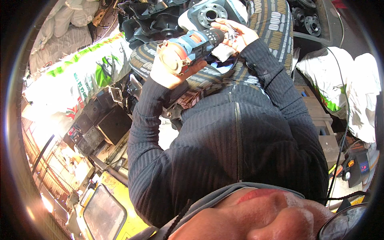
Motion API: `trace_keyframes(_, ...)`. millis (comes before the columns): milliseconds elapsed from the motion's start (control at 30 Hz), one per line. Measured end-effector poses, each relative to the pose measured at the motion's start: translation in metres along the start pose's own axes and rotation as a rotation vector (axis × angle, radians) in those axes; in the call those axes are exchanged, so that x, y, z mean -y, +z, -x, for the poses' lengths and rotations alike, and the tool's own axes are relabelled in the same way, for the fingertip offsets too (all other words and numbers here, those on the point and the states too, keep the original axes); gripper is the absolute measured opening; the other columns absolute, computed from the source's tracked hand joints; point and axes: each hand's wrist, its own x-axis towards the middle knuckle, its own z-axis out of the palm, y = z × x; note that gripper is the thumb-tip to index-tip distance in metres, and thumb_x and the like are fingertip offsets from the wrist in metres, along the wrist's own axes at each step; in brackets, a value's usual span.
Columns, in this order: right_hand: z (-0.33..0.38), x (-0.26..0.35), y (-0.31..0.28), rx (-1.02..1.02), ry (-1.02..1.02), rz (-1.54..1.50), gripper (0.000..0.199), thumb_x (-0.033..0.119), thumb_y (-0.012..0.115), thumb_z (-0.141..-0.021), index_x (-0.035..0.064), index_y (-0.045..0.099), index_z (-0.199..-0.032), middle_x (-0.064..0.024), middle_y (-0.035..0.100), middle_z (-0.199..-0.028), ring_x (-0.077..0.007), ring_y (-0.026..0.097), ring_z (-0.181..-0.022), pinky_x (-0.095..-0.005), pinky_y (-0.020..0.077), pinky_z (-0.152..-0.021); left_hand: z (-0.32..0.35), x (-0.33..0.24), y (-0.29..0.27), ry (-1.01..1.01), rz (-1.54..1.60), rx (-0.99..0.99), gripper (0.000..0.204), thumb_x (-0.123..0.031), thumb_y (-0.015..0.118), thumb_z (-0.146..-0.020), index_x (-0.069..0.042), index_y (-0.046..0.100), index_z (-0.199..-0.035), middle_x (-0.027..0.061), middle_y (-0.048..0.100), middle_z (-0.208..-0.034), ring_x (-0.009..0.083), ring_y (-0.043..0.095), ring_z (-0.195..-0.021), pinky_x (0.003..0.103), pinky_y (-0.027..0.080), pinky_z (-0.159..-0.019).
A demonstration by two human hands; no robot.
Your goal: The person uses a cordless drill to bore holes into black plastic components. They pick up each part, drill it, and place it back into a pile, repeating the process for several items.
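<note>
My left hand (169,74) is closed around a cordless drill (192,47) with a blue-grey and orange body. The drill lies across above my lap, its black chuck toward the right. Close to the chuck's tip, my right hand (242,37) has its fingers curled around several small silver metal pieces (230,37), which look like screws. Just beyond both hands sits a grey round metal flange (211,15) with a central hole and a ring of smaller holes. Its backing is a whitish piece. A white crumpled bit (223,52) lies below my right hand.
Black bladed parts (154,24) are piled at the far left. More round flanges (312,25) rest in a dark container at the far right. White sacks stand left (80,82) and right (336,80). A dark cable (346,100) hangs down on the right; a yellow machine (105,204) is lower left.
</note>
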Motion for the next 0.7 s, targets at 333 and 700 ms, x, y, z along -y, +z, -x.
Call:
trace_keyframes(333, 0.002, -0.010, -0.002, -0.154, -0.010, 0.131, 0.027, 0.013, 0.056, -0.086, -0.0002, 0.052, -0.109, -0.0124, 0.060, -0.101, -0.0184, 0.060, -0.090, -0.0296, 0.0528, -0.077, 0.010, -0.001, -0.013, 0.030, 0.072, -0.062, 0.037, -0.012, 0.074, -0.067, -0.002, 0.059, -0.100, 0.0066, 0.064, -0.086, 0.0158, 0.061, -0.074, 0.029, 0.049, -0.065)
trace_keyframes(700, -0.004, -0.016, -0.005, -0.217, 0.010, 0.195, 0.022, 0.010, 0.060, -0.083, 0.0029, 0.055, -0.103, -0.0082, 0.063, -0.092, -0.0113, 0.063, -0.080, -0.0202, 0.0547, -0.067, 0.013, 0.005, -0.011, -0.173, 0.198, 0.044, 0.045, -0.029, 0.077, -0.067, -0.004, 0.060, -0.100, 0.0095, 0.065, -0.092, 0.0207, 0.063, -0.081, 0.032, 0.050, -0.075)
